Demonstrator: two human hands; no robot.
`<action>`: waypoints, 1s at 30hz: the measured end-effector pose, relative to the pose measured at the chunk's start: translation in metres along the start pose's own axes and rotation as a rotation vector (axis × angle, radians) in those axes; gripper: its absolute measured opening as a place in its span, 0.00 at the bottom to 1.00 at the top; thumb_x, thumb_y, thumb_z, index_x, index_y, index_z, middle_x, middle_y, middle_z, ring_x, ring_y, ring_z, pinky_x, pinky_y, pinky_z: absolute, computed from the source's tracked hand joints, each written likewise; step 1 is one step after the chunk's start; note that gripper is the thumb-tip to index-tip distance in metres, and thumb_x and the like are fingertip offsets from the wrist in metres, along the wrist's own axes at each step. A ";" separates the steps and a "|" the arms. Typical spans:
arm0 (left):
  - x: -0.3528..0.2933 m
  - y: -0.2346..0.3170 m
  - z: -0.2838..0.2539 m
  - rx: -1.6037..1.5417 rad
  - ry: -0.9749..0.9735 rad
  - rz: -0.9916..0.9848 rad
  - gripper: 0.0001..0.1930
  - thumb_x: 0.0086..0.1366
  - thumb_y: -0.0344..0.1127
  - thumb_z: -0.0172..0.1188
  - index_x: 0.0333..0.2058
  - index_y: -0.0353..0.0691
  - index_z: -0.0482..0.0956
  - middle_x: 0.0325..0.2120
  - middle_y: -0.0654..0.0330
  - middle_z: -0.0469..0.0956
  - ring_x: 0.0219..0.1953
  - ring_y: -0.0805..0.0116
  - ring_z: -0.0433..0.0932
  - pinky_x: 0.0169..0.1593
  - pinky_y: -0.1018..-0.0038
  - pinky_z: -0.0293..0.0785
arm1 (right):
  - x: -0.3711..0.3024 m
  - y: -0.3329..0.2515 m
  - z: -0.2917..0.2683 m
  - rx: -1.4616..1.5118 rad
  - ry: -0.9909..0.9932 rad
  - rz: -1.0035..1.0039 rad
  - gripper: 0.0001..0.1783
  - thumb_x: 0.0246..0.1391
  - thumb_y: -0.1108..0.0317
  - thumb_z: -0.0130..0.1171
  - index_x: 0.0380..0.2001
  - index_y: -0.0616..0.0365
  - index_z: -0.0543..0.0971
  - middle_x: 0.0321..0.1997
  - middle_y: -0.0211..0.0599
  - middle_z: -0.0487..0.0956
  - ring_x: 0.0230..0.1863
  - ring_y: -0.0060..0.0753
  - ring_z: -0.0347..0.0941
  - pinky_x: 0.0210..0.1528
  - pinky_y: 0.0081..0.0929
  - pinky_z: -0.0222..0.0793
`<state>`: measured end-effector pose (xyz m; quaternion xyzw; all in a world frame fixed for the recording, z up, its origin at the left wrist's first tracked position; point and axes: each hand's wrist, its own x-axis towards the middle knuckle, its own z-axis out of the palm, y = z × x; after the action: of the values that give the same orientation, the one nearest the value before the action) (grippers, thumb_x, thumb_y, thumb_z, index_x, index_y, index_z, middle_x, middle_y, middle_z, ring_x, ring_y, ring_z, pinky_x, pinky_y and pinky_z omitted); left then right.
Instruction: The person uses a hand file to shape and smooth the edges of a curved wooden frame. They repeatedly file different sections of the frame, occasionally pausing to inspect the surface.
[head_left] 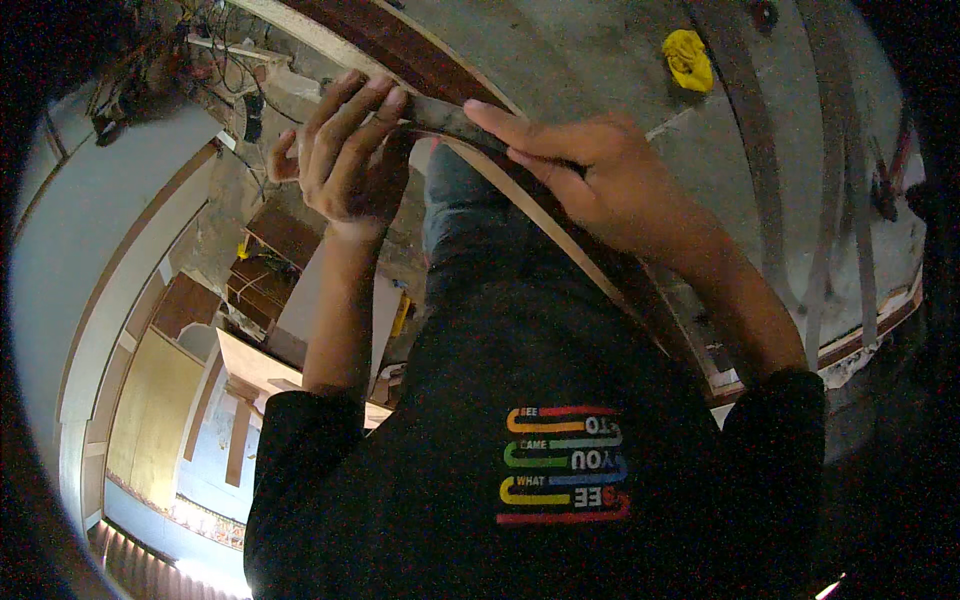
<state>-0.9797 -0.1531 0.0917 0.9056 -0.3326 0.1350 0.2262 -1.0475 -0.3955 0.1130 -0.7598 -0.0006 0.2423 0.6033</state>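
Observation:
A flat grey strip [447,116] spans the gap between my two hands, lying along a long wooden board [545,215] with a pale edge and a dark reddish-brown face. My left hand [350,150] is closed on the strip's left end, fingers bent over it and little finger held off to the side. My right hand [590,170] pinches its right end, index finger stretched along the top. Whether the strip is a file or a scraper blade, I cannot tell. Both palms are hidden.
A yellow crumpled cloth or bag [688,60] lies on the grey surface at the far right. Tangled cables [235,60] are at the far left. Brown wooden boxes [285,235] and panels stand at the left. My legs [465,205] are close beneath the board.

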 end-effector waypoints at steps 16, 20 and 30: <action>-0.027 0.023 0.010 -0.020 -0.006 0.082 0.13 0.53 0.27 0.72 0.39 0.45 0.86 0.44 0.61 0.84 0.48 0.58 0.81 0.57 0.66 0.74 | -0.032 0.010 -0.001 -0.007 0.001 -0.007 0.26 0.59 0.75 0.57 0.60 0.42 0.77 0.32 0.55 0.79 0.23 0.41 0.77 0.35 0.26 0.72; -0.028 0.027 0.014 -0.032 0.028 0.088 0.12 0.54 0.29 0.72 0.39 0.45 0.86 0.44 0.61 0.84 0.48 0.59 0.81 0.56 0.67 0.73 | -0.045 0.008 -0.005 0.033 -0.025 -0.024 0.25 0.59 0.75 0.56 0.60 0.43 0.77 0.35 0.54 0.80 0.24 0.41 0.76 0.36 0.25 0.71; -0.036 0.036 0.014 -0.057 0.020 0.108 0.18 0.46 0.35 0.74 0.40 0.53 0.87 0.44 0.71 0.83 0.48 0.68 0.80 0.51 0.74 0.64 | -0.061 0.013 0.003 -0.033 -0.004 0.028 0.25 0.60 0.73 0.57 0.61 0.42 0.76 0.36 0.54 0.81 0.25 0.20 0.70 0.36 0.22 0.70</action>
<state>-1.0291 -0.1651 0.0770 0.8781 -0.3822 0.1466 0.2476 -1.1061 -0.4140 0.1227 -0.7692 0.0049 0.2520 0.5872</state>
